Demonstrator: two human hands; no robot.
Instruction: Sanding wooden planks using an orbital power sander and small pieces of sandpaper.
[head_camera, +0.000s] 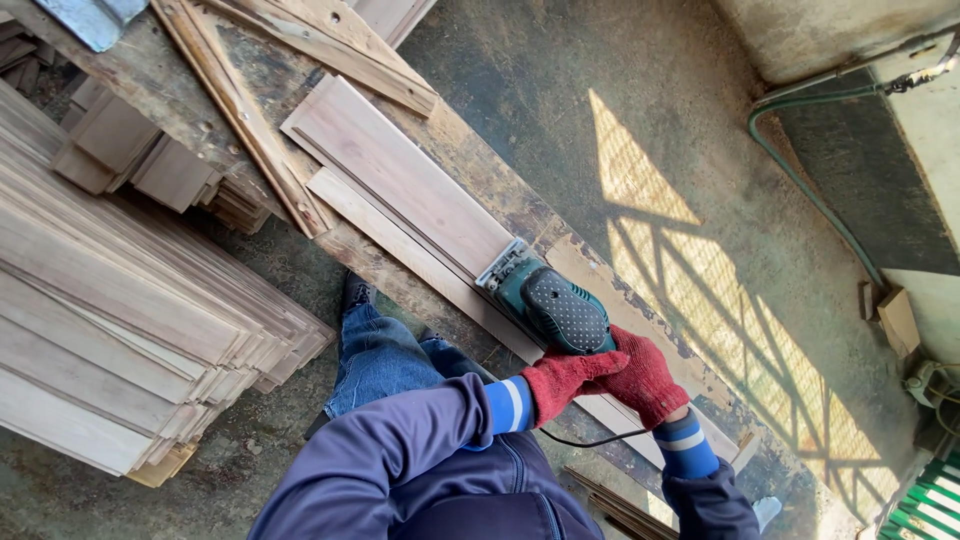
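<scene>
A green and black electric sander (545, 300) rests flat on a long pale wooden board (400, 175) that lies on a worn plank bench (590, 265). Both hands wear red gloves and grip the back end of the sander. My left hand (562, 380) is on its near side, and my right hand (645, 378) wraps the rear beside it. A thin black cord (590, 442) hangs from below the hands. A second narrow board (390, 240) lies against the near edge of the first.
A tall stack of pale boards (120, 310) fills the left side. Rough timber strips (250, 120) lean across the bench's far end. A green hose (800, 170) runs along the concrete floor at right. My jeans-clad legs (385, 355) stand beside the bench.
</scene>
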